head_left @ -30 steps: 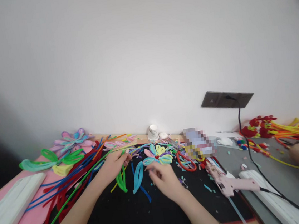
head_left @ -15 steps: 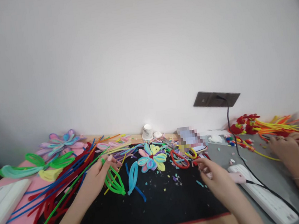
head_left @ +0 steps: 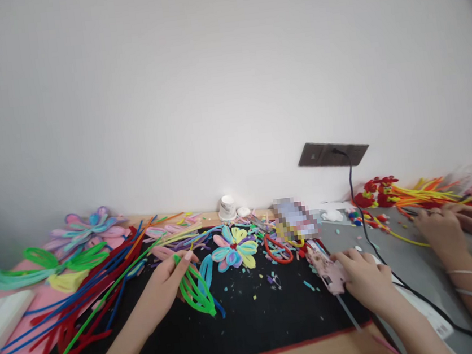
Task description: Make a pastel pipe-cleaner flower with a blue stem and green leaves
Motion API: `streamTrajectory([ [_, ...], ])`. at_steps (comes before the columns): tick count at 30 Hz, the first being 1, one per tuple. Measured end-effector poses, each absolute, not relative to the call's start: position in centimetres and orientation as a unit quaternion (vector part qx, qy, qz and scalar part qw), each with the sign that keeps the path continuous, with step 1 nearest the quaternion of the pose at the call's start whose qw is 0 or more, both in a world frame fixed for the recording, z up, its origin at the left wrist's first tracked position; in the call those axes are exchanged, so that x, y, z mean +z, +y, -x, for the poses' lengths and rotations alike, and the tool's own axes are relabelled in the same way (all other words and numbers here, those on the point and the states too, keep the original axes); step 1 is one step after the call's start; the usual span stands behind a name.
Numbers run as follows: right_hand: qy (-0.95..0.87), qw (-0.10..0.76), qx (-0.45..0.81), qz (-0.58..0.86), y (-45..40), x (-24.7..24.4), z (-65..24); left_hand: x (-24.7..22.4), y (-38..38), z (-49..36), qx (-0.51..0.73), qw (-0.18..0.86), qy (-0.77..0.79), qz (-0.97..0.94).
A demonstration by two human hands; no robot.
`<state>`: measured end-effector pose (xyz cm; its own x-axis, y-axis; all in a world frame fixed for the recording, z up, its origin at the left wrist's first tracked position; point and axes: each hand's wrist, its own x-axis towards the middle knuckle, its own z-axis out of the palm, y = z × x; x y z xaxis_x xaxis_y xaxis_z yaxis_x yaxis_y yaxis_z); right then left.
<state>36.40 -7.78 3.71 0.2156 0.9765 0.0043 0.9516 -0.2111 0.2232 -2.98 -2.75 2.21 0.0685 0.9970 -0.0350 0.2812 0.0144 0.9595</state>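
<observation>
Between the thumb and fingers of my left hand (head_left: 177, 271) is a green looped leaf (head_left: 198, 295), held above the black mat (head_left: 261, 322). Partly behind it lies a blue looped leaf (head_left: 206, 270) with a dark blue stem. My right hand (head_left: 358, 274) is closed on a pink glue gun (head_left: 328, 271) at the right edge of the mat, and a clear stick juts from the tool's near end. A pastel flower (head_left: 234, 247) with a red centre lies on the mat between my hands.
Red and blue stems (head_left: 90, 287), green leaves (head_left: 75, 260) and a large flower (head_left: 89, 230) lie left. A paper cup (head_left: 226, 207) stands by the wall. A black cable (head_left: 363, 222) hangs from the socket (head_left: 333, 154). Another person's hands (head_left: 446, 227) work at the right.
My right hand has taken hold of the glue gun and lifted it. The green leaf in my left hand has moved right, now partly covering the blue one. The view has shifted slightly.
</observation>
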Motion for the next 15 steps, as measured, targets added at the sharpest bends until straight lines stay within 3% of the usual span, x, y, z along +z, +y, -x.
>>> streamTrajectory([
  [8, 0.637, 0.125, 0.101, -0.754, -7.33, 3.16, -36.56, 2.85, -3.36, 2.21, 0.394, 0.447, 0.54, -0.595],
  [15, 0.641, 0.081, 0.078, -0.759, -7.72, 3.85, -37.1, 2.81, -3.44, 2.1, 0.393, 0.473, 0.536, -0.579],
])
